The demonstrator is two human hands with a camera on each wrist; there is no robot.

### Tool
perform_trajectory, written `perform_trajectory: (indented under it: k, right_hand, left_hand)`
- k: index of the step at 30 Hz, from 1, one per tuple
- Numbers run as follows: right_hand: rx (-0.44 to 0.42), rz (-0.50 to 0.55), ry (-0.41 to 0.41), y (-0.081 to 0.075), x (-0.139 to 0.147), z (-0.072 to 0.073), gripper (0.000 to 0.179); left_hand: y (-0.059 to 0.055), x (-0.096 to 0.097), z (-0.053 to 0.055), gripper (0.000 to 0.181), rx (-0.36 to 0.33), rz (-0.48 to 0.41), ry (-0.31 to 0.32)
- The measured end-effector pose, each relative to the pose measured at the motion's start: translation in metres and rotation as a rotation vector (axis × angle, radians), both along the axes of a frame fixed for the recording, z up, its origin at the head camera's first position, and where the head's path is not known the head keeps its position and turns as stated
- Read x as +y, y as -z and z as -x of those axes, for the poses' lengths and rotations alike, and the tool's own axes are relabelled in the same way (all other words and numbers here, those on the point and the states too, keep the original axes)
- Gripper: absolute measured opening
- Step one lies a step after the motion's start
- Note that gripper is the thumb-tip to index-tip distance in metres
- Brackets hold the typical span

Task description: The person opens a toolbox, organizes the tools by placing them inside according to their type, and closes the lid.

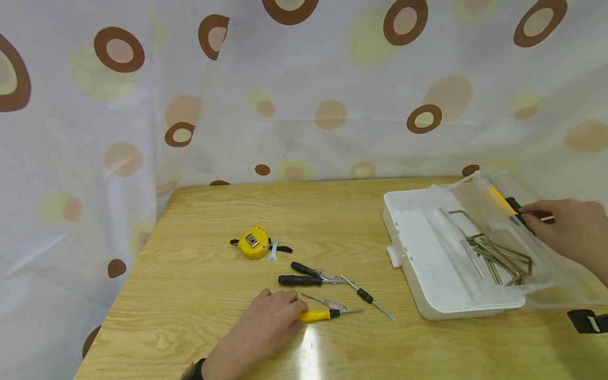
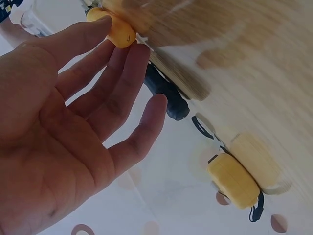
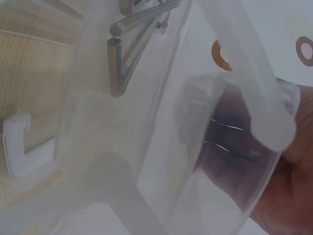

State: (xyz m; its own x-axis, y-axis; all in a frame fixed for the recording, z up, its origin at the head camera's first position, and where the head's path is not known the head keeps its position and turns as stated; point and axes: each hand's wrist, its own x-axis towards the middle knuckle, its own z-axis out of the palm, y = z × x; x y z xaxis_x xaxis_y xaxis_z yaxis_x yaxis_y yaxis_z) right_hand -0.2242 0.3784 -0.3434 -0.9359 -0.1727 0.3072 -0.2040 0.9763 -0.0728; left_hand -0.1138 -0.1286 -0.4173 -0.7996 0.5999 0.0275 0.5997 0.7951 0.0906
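My left hand [image 1: 271, 317] pinches the handle end of a yellow screwdriver [image 1: 317, 315] lying on the table, thumb and fingertips on it in the left wrist view. Beside it lie a clear-handled screwdriver [image 1: 334, 304], a black-handled screwdriver [image 1: 300, 280] and a double-ended driver [image 1: 364, 295]. At the right, my right hand [image 1: 572, 224] reaches into the compartment of a translucent lid [image 1: 560, 274]. Its fingers pinch a slim tool with a thin metal shaft [image 1: 546, 217]; the grip is blurred behind the plastic in the right wrist view. A yellow-and-grey tool [image 1: 502, 200] lies beside those fingers.
A white toolbox [image 1: 423, 232] stands open with several hex keys [image 1: 496, 256] inside, seen through the lid. Further left are a yellow tape measure [image 1: 254, 241] and a small wrench [image 1: 273, 252]. A patterned curtain [image 1: 304, 148] borders the wooden table [image 1: 199, 274].
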Motion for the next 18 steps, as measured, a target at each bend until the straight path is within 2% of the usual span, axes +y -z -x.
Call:
perform_trajectory:
  k: [6, 12, 18]
  right_hand:
    - [-0.021, -0.013, -0.053, 0.005, 0.007, 0.003, 0.024]
    - [0.062, -0.021, -0.1, 0.005, 0.008, 0.013, 0.015]
    - [0.112, -0.038, -0.073, 0.002, 0.003, 0.02, 0.02]
  left_hand:
    - [0.002, 0.0, -0.001, 0.016, 0.002, -0.008, 0.002]
    - [0.001, 0.0, 0.0, 0.016, -0.003, -0.011, 0.0]
    - [0.001, 0.0, 0.003, 0.013, 0.024, -0.063, 0.023]
